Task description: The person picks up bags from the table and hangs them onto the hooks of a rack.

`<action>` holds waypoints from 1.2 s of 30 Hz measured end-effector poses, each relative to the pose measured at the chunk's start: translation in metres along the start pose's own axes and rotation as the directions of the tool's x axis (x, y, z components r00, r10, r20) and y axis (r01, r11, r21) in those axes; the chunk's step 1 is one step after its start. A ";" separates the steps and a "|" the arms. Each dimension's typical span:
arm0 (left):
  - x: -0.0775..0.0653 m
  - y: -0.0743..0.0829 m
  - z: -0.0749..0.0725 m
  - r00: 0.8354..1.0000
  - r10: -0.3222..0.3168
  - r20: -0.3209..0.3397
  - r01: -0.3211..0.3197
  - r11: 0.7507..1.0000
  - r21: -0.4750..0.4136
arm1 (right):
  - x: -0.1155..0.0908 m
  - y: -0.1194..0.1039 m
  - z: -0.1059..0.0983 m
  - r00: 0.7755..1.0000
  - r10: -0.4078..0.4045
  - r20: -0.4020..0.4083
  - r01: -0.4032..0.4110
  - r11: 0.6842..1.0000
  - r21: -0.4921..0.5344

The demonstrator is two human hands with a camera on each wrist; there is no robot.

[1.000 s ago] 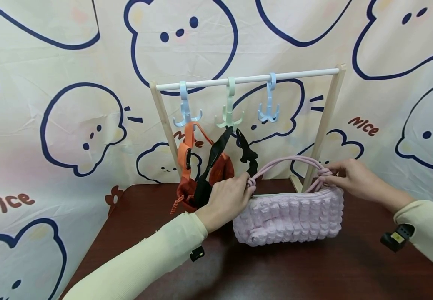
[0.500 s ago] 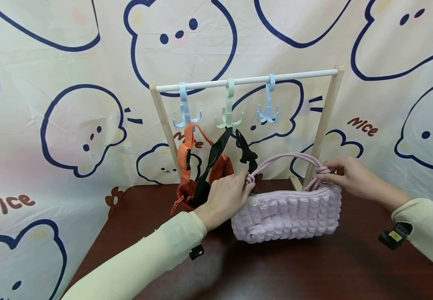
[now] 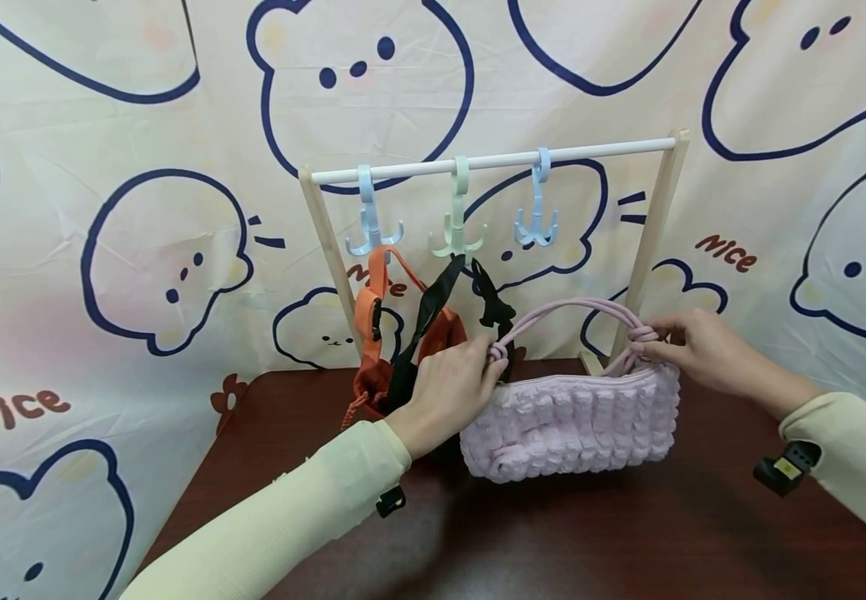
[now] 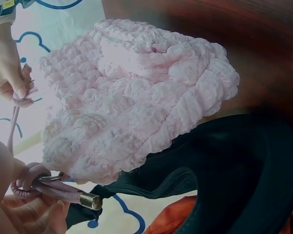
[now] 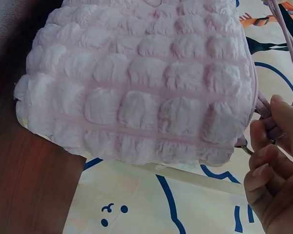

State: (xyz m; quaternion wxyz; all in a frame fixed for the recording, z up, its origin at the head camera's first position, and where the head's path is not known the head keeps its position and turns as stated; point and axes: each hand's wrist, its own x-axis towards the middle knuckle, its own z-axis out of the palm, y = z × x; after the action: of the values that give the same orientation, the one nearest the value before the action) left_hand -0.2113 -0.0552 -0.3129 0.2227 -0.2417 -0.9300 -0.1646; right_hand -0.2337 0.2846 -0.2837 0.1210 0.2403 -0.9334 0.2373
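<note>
A pink puffy handbag [image 3: 575, 425] hangs between both hands, raised off the table by its cord handle [image 3: 578, 303]. At the handle's left knot, the left hand [image 3: 451, 387] grips the cord; the left wrist view shows a metal-tipped cord end [image 4: 90, 201] there. The right hand [image 3: 703, 350] pinches the right knot between thumb and fingers, also seen in the right wrist view beside the bag's zipper edge. Behind the left hand, an orange bag [image 3: 372, 379] and a black bag [image 3: 402, 379] hang by straps, partly hidden by that hand.
A rack with a white rod [image 3: 493, 158] and wooden posts stands at the table's back. From it hang a left blue hook [image 3: 369, 221], a green hook [image 3: 458, 217] and a right blue hook [image 3: 538, 208]. A patterned cloth covers the wall behind the brown table [image 3: 553, 542].
Both hands have lifted the pink handbag slightly and carried it a little to the left. The rack and the hanging bags stay where they were.
</note>
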 end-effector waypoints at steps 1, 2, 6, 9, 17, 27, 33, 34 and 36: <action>0.000 0.000 -0.001 1.000 0.000 -0.002 0.000 1.000 -0.003 | 0.000 0.000 0.000 1.000 0.002 -0.004 -0.002 1.000 -0.003; 0.001 0.000 -0.001 1.000 0.000 -0.004 0.000 1.000 -0.006 | 0.000 -0.001 0.000 1.000 0.002 -0.010 -0.002 1.000 -0.004; 0.002 0.001 -0.003 1.000 -0.005 -0.015 0.004 1.000 -0.014 | 0.001 -0.003 -0.001 0.999 -0.012 -0.042 0.011 1.000 -0.008; 0.004 0.001 -0.005 0.999 -0.005 -0.032 0.004 1.000 -0.022 | 0.002 -0.004 -0.001 0.997 -0.029 -0.067 0.028 1.000 -0.011; 0.006 0.002 -0.007 0.999 -0.004 -0.047 0.004 1.000 -0.005 | 0.004 -0.007 -0.004 0.993 -0.043 -0.107 0.041 0.999 -0.016; 0.008 0.004 -0.009 0.999 -0.017 -0.047 0.016 1.000 -0.022 | 0.009 -0.009 -0.007 0.994 -0.050 -0.097 0.046 0.998 -0.038; 0.011 0.004 -0.013 0.997 -0.010 -0.075 0.011 1.000 0.002 | 0.011 -0.012 -0.010 0.996 0.032 -0.088 -0.036 0.998 -0.044; 0.012 0.004 -0.014 0.997 -0.011 -0.078 0.011 1.000 0.002 | 0.011 -0.013 -0.011 0.995 0.043 -0.086 -0.047 0.998 -0.042; 0.013 0.004 -0.016 0.996 -0.011 -0.087 0.011 1.000 0.002 | 0.012 -0.014 -0.011 0.995 0.041 -0.092 -0.045 0.998 -0.042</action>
State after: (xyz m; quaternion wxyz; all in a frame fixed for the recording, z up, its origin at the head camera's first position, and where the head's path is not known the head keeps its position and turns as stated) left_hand -0.2138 -0.0531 -0.2925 0.2625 -0.2290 -0.9209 -0.1751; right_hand -0.2354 0.2745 -0.2642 0.1636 0.2062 -0.9369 0.2301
